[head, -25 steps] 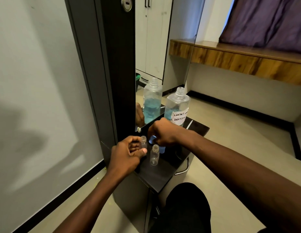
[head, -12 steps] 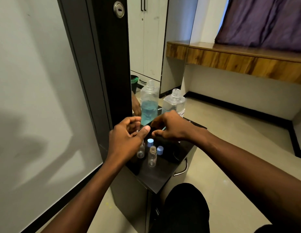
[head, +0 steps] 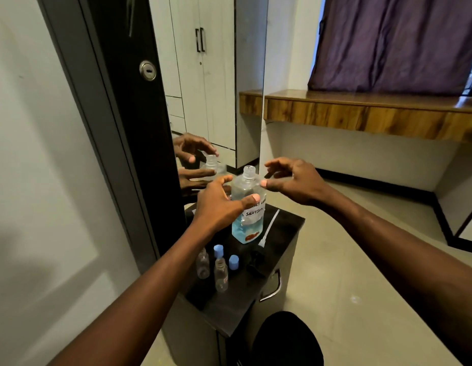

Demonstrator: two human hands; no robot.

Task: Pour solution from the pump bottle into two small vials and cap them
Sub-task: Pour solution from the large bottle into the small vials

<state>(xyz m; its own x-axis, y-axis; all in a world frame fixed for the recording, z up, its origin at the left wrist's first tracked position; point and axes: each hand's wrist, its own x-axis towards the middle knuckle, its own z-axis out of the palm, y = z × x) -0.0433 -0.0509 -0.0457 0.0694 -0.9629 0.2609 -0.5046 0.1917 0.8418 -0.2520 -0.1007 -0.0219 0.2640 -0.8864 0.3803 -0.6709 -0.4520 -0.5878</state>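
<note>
The clear pump bottle (head: pixel 247 220) stands uncapped on the black cabinet top (head: pixel 285 228), with blue solution in its lower part and a white handwritten label. My left hand (head: pixel 219 204) wraps around its left side, thumb across the front. My right hand (head: pixel 293 180) hovers by the bottle's neck, fingers apart and empty. Nearer to me stand two clear uncapped vials (head: pixel 203 262) (head: pixel 220 276). Two blue caps (head: pixel 218 250) (head: pixel 233 261) sit beside them. The removed pump head with its white tube (head: pixel 266 233) lies right of the bottle.
A tall mirror (head: pixel 203 88) behind the cabinet reflects my hands and the bottle. A dark door frame with a lock (head: pixel 147 70) rises at the left. The cabinet has a metal handle (head: pixel 273 289) on its right face. A wooden shelf (head: pixel 361 112) and purple curtain are beyond.
Both hands have risen from the vials and caps to the pump bottle. My left hand has let go of the vial and closed around the bottle; the view has tilted upward.
</note>
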